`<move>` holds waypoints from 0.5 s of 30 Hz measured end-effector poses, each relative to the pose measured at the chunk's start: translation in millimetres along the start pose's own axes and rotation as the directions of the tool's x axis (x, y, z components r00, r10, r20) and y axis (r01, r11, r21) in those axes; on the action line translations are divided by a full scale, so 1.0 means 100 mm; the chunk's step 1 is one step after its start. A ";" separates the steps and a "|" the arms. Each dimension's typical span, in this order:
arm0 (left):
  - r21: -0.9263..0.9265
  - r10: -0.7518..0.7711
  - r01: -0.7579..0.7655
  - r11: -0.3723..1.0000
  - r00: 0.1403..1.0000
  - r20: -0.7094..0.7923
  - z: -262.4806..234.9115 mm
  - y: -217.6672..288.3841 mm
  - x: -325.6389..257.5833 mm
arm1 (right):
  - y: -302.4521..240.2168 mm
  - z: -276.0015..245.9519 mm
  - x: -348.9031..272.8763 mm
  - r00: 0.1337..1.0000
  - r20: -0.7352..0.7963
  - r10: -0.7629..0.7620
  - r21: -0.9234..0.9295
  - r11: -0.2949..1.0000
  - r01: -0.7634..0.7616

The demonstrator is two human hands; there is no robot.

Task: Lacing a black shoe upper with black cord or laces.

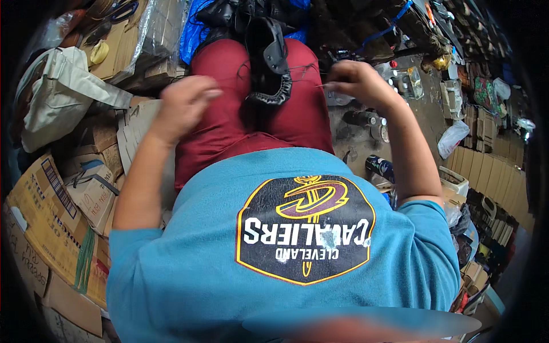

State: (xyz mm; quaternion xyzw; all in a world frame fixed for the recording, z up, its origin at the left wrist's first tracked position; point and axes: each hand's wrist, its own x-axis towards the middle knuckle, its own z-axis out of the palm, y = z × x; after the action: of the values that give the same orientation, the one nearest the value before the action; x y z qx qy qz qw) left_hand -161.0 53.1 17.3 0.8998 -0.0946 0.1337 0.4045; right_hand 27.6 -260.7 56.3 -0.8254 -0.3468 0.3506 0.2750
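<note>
A black leather shoe upper with a gathered, puckered edge stands between my knees. Dark thread trails out from it on both sides, over my red trousers. My left hand is raised off to the left of the shoe upper, fingers curled together and smeared by motion; what they hold, if anything, is hidden. On the other side my right hand is apart from the leather, its fingertips pinched on a thin needle-like piece that points toward the shoe upper.
More black leather pieces lie on a blue plastic sheet beyond my knees. Cardboard boxes and a pale cloth bag crowd my left. Bottles and a clear plastic bag are on the floor at right.
</note>
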 end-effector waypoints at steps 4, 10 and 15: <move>0.464 -0.291 0.367 0.806 0.929 -0.229 -0.88 -0.89 -1.01 | 1.59 -0.52 -1.00 0.875 -0.367 0.316 -0.397 0.798 -0.454; 0.315 -0.403 0.451 0.835 0.891 -0.208 -0.47 -0.62 -0.66 | 1.45 -0.20 -0.78 0.884 -0.215 0.414 0.157 0.908 -0.387; -0.044 -0.048 0.048 0.998 0.999 0.018 0.33 -0.18 0.58 | 0.14 0.11 0.14 0.976 -0.216 -0.004 0.224 0.973 0.053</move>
State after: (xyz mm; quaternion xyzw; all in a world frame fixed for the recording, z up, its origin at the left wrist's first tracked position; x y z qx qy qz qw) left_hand -95.9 36.7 2.3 0.8937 -0.0794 0.1141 0.4266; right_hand 31.6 -255.9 34.1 -0.8161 -0.2845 0.2933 0.4086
